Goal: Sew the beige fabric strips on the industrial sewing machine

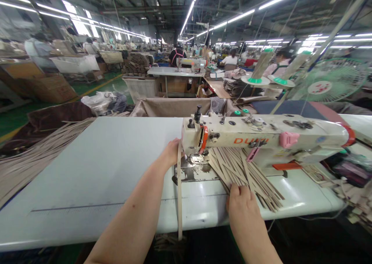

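An industrial sewing machine [250, 136] stands on the white table [116, 167], its head over a worn metal needle plate [197, 173]. Just left of the machine head, my left hand [171, 152] is closed at the far part of a narrow beige fabric strip [179, 202]; its fingertips are partly hidden. That strip runs toward me and hangs over the front edge. Right of the needle plate lies a loose bundle of similar beige strips [255, 178]. My right hand [241, 202] rests at the near end of this bundle, fingers curled down on the strips.
Many long strips [52, 147] drape along the table's left side. Thread cones [260, 68] and a green fan [328, 81] stand behind the machine. A fabric-lined bin [171, 107] sits beyond the far edge. Other people work at machines farther back.
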A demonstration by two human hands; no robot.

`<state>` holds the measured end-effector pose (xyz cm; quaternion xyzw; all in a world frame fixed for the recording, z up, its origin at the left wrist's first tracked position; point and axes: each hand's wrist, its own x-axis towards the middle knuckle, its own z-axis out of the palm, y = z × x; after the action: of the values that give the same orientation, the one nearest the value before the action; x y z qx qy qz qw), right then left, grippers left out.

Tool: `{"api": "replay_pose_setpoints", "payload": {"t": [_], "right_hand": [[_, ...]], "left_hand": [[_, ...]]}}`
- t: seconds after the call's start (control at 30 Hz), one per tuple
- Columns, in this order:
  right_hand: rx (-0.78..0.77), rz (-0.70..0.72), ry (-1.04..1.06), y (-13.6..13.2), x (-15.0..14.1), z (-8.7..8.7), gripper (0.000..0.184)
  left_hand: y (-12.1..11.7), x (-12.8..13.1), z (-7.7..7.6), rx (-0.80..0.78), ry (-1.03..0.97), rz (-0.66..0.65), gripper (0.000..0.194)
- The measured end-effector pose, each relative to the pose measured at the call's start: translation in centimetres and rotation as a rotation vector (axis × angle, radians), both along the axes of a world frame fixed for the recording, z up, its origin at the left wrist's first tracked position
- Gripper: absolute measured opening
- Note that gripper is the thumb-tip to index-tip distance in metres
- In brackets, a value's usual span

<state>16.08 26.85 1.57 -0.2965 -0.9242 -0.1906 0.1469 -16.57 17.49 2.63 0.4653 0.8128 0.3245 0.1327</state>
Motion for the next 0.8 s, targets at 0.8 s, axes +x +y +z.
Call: {"api": "replay_pose_setpoints", "payload": {"t": [0.8], "right_hand": [[-0.32, -0.104, -0.086, 1.2, -1.2, 3.0, 0.024]], "left_hand": [[0.0, 1.1, 2.1, -0.046, -0.025, 0.092, 0.009]]}}
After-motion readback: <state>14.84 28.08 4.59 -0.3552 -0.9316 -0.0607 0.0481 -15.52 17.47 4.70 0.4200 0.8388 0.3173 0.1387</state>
